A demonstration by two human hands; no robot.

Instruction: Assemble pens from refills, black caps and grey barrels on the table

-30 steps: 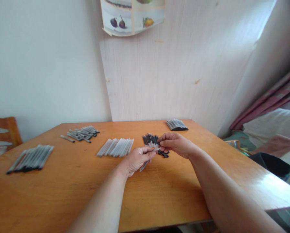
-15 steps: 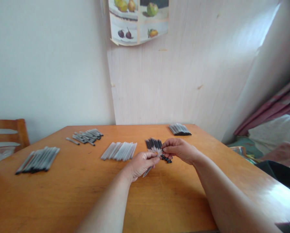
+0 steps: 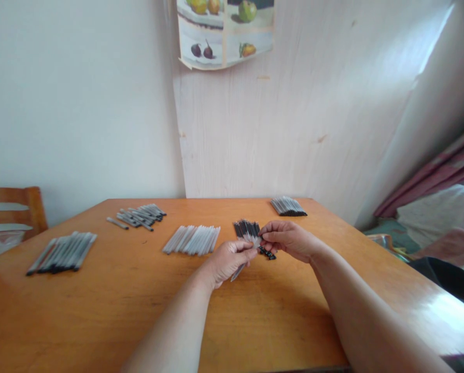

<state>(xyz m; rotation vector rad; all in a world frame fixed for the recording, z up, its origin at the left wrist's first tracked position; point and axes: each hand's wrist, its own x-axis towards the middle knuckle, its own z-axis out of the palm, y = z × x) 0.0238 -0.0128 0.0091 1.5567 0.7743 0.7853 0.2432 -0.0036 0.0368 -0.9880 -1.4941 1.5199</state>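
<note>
My left grip (image 3: 230, 260) is pinching a tube (image 3: 237, 273), slanting across the lower centre of the frame; my right grip (image 3: 263, 239) is bunched at its upper end, holding what, I can't tell. Black bits (image 3: 269, 254) lie just below, clear tubes (image 3: 192, 240) left of centre, on the table (image 3: 111, 305).

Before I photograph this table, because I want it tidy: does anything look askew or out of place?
Slightly: the pile of pens at the back left lies jumbled at mixed angles, and one pen lies off to its left. That looks odd against the fairly neat row of clear tubes. I see nothing plainly damaged.
</note>
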